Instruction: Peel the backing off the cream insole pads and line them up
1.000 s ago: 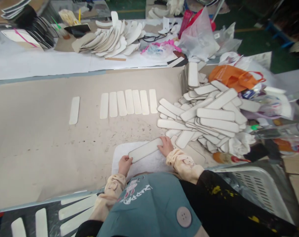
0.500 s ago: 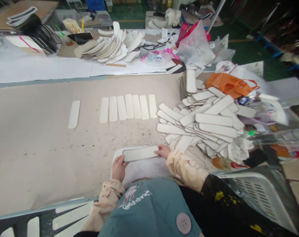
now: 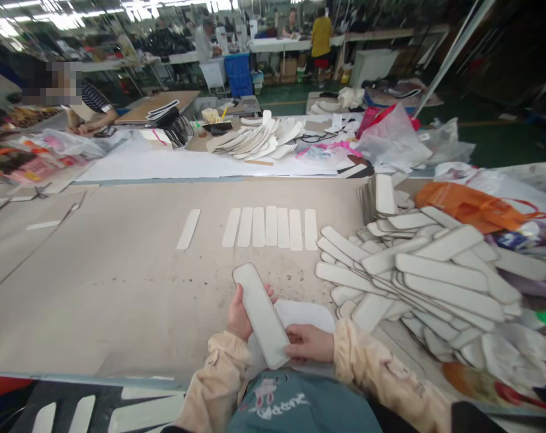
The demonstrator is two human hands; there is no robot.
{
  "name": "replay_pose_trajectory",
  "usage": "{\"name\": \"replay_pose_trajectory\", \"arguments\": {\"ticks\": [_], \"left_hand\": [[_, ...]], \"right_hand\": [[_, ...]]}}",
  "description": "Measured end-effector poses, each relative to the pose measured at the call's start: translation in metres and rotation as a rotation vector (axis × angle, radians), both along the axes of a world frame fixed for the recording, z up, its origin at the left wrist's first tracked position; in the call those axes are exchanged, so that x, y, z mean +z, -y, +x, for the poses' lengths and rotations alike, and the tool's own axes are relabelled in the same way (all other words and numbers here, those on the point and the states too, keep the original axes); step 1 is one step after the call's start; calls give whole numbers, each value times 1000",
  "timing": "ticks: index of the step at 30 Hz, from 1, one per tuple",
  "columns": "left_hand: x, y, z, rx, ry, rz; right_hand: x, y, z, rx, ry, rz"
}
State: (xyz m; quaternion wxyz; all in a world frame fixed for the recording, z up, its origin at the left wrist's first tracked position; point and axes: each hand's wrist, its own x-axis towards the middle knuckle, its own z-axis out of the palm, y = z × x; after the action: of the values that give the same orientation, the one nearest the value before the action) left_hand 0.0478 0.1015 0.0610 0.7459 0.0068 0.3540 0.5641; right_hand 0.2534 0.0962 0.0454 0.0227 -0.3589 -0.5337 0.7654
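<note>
A long pale strip with rounded corners and a dark edge [image 3: 261, 316] is held tilted in front of my body. My left hand [image 3: 242, 313] wraps around its upper part, thumb on the face and fingertips showing past the far edge. Lower down, my right hand [image 3: 309, 344] grips the strip's right edge near its bottom end. Beneath both hands lies a white rounded pad [image 3: 306, 314], partly covered by the strip and hands. Beyond them, several similar pale strips [image 3: 272, 227] lie in a row, with a single strip [image 3: 189, 230] apart to the left.
A large heap of pale strips [image 3: 417, 270] spreads at the right, beside an orange bag [image 3: 471, 204]. Curved pale pieces [image 3: 259, 138] are piled on the white far table [image 3: 119, 163]. A person in striped sleeves [image 3: 97, 99] is at the far left; others are farther back.
The strip has gone from nearly level, held at both ends, to steeply tilted. My left hand has moved up along it. The view has lifted and swung left, showing more of the room.
</note>
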Motion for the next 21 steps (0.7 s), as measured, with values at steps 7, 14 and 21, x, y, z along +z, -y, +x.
{"name": "replay_pose_trajectory", "arguments": {"ticks": [7, 14, 21], "left_hand": [[28, 1, 24, -274, 30, 120], [39, 2, 42, -416, -138, 136], [49, 3, 48, -385, -220, 22]], "right_hand": [[79, -75, -2, -326, -84, 1086], [99, -90, -22, -238, 60, 1451], [91, -94, -18, -250, 124, 1352]]}}
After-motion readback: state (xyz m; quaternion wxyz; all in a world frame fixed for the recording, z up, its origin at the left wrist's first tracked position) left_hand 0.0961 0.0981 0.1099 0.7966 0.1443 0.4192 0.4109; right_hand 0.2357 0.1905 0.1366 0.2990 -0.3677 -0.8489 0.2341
